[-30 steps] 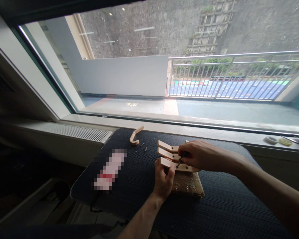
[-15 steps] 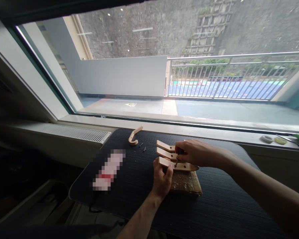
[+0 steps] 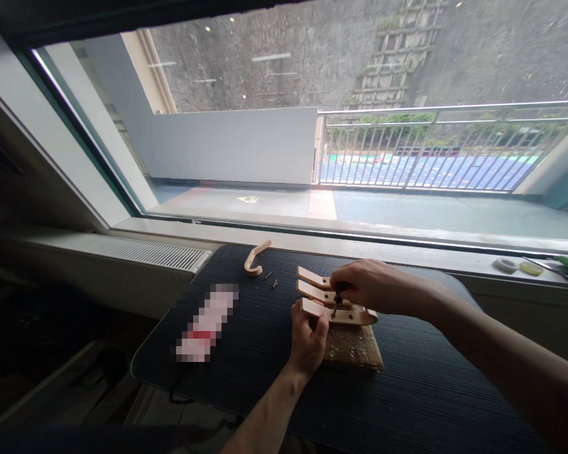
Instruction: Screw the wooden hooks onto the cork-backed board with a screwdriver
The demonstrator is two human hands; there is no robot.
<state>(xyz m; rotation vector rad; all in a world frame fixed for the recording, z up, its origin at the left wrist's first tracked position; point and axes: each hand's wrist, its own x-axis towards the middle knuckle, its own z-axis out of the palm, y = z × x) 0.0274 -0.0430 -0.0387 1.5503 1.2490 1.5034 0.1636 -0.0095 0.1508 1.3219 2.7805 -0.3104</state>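
My left hand grips the left end of the nearest wooden hook, which lies over a brown board. In my right hand is a screwdriver with a dark handle, held upright. Its tip meets the nearest hook near a hole; whether a screw sits under it is too small to tell. Two more wooden hooks, a middle one and a far one, lie side by side behind, their right parts hidden by my right hand.
A loose wooden hook lies at the back of the dark table, with small screws beside it. A blurred pink item is on the left. Tape rolls sit on the right sill, below the window.
My right hand has turned slightly and lifted a little around the screwdriver, so more of the handle shows. My left hand and the hooks stay in place.
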